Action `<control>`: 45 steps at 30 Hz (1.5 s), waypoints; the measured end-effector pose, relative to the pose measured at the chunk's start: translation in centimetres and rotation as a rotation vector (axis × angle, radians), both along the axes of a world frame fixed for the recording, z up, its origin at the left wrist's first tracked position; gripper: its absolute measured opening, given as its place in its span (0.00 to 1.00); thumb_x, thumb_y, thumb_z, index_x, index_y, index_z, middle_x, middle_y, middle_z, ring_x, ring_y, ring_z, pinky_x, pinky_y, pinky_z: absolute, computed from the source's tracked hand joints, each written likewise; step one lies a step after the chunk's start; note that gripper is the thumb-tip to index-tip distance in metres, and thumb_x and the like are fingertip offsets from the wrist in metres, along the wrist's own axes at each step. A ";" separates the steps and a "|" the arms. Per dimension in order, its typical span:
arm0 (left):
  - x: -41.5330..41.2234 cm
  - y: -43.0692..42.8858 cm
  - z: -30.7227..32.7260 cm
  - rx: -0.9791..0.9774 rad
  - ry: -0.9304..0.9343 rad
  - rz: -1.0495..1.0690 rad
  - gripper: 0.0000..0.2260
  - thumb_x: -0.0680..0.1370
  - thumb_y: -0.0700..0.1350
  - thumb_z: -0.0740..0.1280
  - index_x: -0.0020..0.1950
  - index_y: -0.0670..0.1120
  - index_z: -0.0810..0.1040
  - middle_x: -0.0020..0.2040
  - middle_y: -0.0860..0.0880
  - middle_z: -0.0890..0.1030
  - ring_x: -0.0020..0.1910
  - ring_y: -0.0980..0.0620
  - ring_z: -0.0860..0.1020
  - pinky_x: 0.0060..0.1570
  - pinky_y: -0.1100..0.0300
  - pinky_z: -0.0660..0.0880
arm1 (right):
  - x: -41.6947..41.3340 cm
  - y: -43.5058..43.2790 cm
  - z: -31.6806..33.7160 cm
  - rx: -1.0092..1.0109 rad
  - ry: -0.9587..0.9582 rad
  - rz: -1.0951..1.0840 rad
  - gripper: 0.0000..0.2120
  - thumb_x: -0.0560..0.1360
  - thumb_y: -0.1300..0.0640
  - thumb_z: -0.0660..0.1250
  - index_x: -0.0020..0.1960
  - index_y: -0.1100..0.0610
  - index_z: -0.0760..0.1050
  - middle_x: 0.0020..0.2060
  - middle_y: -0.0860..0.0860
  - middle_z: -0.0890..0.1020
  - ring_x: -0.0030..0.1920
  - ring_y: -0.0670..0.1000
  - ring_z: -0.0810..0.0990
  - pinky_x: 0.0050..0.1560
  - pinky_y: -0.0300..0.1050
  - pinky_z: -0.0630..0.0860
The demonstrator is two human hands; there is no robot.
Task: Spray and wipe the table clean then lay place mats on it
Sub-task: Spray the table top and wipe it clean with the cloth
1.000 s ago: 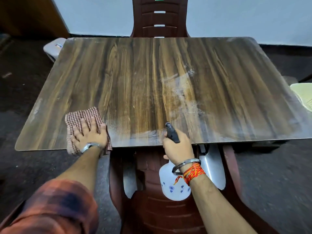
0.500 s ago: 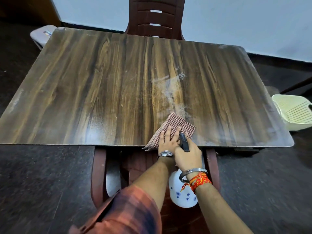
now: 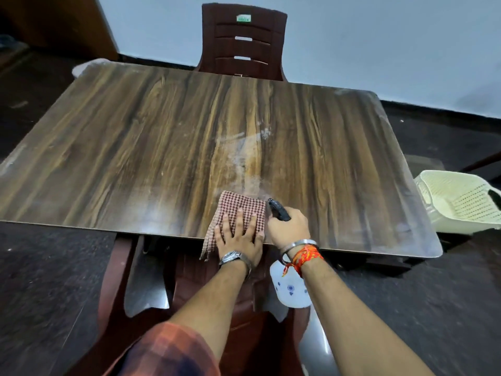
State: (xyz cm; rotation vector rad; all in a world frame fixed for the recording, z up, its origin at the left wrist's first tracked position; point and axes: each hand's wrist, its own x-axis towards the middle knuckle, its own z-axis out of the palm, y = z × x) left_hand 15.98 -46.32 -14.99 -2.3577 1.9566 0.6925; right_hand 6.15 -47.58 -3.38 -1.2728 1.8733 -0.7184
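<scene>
Wide wood-grain worktop (image 3: 135,158), with a whitish smear (image 3: 244,158) right of its middle. Dark red far chair (image 3: 244,42) against the back edge; near chair (image 3: 113,280) tucked under the front edge. Cream plastic basket (image 3: 461,202) off the right end of the worktop and lower down, showing its perforated inner walls and partly cut off by the frame. White spray bottle (image 3: 291,289) with small blue flowers, hanging below the front edge, black nozzle (image 3: 278,210) up over the worktop; contents not tellable. Checked cloth (image 3: 238,213) on the front edge, just left of the nozzle, one corner drooping over. Left hand (image 3: 238,240) flat on the cloth, fingers straight and spread. Right hand (image 3: 288,229) curled round the bottle's neck, just beside the left. Watch (image 3: 230,257) on the left wrist, bangle (image 3: 298,244) and red thread (image 3: 306,256) on the right.
</scene>
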 end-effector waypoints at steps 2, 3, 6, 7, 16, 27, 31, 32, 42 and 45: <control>-1.1 0.4 0.2 0.020 -0.009 0.077 0.25 0.80 0.62 0.45 0.77 0.64 0.45 0.79 0.56 0.39 0.76 0.44 0.36 0.71 0.42 0.33 | -1.8 -0.8 0.7 0.041 0.013 0.020 0.08 0.69 0.61 0.64 0.34 0.64 0.76 0.31 0.60 0.78 0.35 0.61 0.73 0.39 0.47 0.71; -1.7 0.5 0.3 0.024 -0.021 0.111 0.25 0.80 0.63 0.45 0.77 0.64 0.45 0.79 0.56 0.39 0.77 0.44 0.36 0.72 0.42 0.34 | -2.8 -1.0 1.0 0.051 0.010 0.045 0.07 0.68 0.60 0.64 0.34 0.63 0.75 0.32 0.60 0.77 0.36 0.61 0.72 0.39 0.46 0.70; -2.8 0.0 1.0 0.082 -0.026 0.169 0.25 0.80 0.63 0.45 0.77 0.64 0.43 0.79 0.56 0.38 0.77 0.44 0.36 0.73 0.42 0.35 | -5.7 -1.4 1.4 0.061 -0.025 0.123 0.07 0.69 0.60 0.63 0.39 0.64 0.75 0.37 0.59 0.79 0.38 0.62 0.74 0.40 0.45 0.71; -2.9 0.0 1.1 0.104 -0.022 0.184 0.25 0.80 0.63 0.45 0.77 0.65 0.43 0.79 0.56 0.38 0.77 0.44 0.36 0.73 0.42 0.36 | -6.5 -1.5 1.5 0.058 -0.047 0.143 0.07 0.69 0.60 0.63 0.40 0.64 0.76 0.37 0.59 0.79 0.39 0.62 0.76 0.40 0.46 0.72; -4.6 -3.7 1.1 0.093 -0.026 0.371 0.26 0.79 0.66 0.42 0.76 0.66 0.43 0.79 0.57 0.38 0.77 0.43 0.39 0.74 0.43 0.39 | -12.0 -4.1 1.8 0.006 -0.143 0.288 0.07 0.67 0.58 0.62 0.42 0.59 0.76 0.37 0.56 0.79 0.40 0.64 0.80 0.40 0.59 0.82; -4.2 -18.3 -0.2 -0.029 -0.068 0.470 0.26 0.79 0.66 0.41 0.77 0.65 0.46 0.79 0.56 0.42 0.77 0.43 0.39 0.73 0.42 0.36 | -13.8 -13.5 -0.7 0.054 -0.085 0.380 0.09 0.66 0.53 0.62 0.42 0.57 0.74 0.37 0.57 0.80 0.38 0.63 0.80 0.39 0.61 0.81; -3.5 -23.5 -0.4 -0.036 -0.063 0.503 0.26 0.79 0.66 0.40 0.77 0.64 0.45 0.79 0.55 0.43 0.77 0.44 0.38 0.73 0.42 0.35 | -13.0 -18.9 -0.9 0.060 -0.070 0.448 0.10 0.66 0.51 0.61 0.42 0.58 0.73 0.37 0.60 0.79 0.38 0.65 0.80 0.37 0.61 0.81; -3.5 -24.6 -0.4 -0.039 -0.070 0.508 0.26 0.79 0.66 0.40 0.77 0.64 0.45 0.79 0.55 0.42 0.77 0.44 0.38 0.73 0.42 0.35 | -12.9 -20.1 -0.7 0.058 -0.080 0.449 0.10 0.66 0.52 0.61 0.42 0.57 0.73 0.37 0.60 0.79 0.38 0.65 0.80 0.36 0.61 0.80; -6.7 -39.9 -0.6 -0.094 -0.094 0.432 0.27 0.78 0.65 0.40 0.78 0.62 0.47 0.80 0.54 0.44 0.77 0.42 0.39 0.73 0.41 0.36 | -15.4 -30.5 -1.7 0.096 -0.165 0.373 0.04 0.68 0.54 0.64 0.42 0.50 0.75 0.37 0.53 0.80 0.39 0.60 0.81 0.40 0.61 0.82; -8.7 -42.3 -0.5 -0.101 -0.118 0.354 0.27 0.79 0.64 0.41 0.78 0.62 0.47 0.80 0.54 0.45 0.77 0.42 0.40 0.73 0.41 0.37 | -17.4 -32.2 -1.7 0.081 -0.170 0.356 0.03 0.70 0.57 0.65 0.43 0.51 0.75 0.38 0.53 0.80 0.40 0.60 0.81 0.42 0.62 0.82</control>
